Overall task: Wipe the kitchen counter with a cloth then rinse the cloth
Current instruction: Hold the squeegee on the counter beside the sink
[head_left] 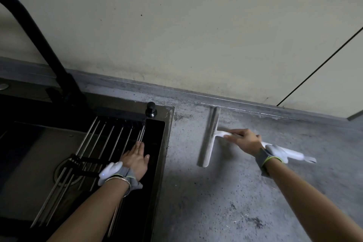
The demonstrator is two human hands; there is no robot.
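Nearest the camera, two bare forearms reach forward, each wrist wearing a grey band with a white device; the left wrist also carries a thin metal bangle (125, 184). The grey speckled surface (225, 192) fills the lower right and shows dark smudges near its front and pale wiped streaks further in. The left hand (136, 158) lies over the black sink (166, 153) with fingers straight and held together, thumb out to the side, palm down on or just above the metal rods of a drying rack (94, 155) that spans the basin; contact cannot be confirmed. The right hand (244, 140) is over the surface, fingers curled round the white handle of a squeegee (209, 139). The squeegee blade lies along the surface, running from near the back edge toward the camera, and the handle extends to the right past the wrist. No cloth can be made out in this view. Behind the rack, a black round button (151, 109) stands on the sink's rear rim, and a black tap (39, 39) rises from the rim and curves off to the upper left. A low grey upstand (255, 102) borders the back of the surface. Beyond it stands a plain cream wall (176, 25), stained near its base, with one thin dark seam at the right. No legible writing or brand appears.
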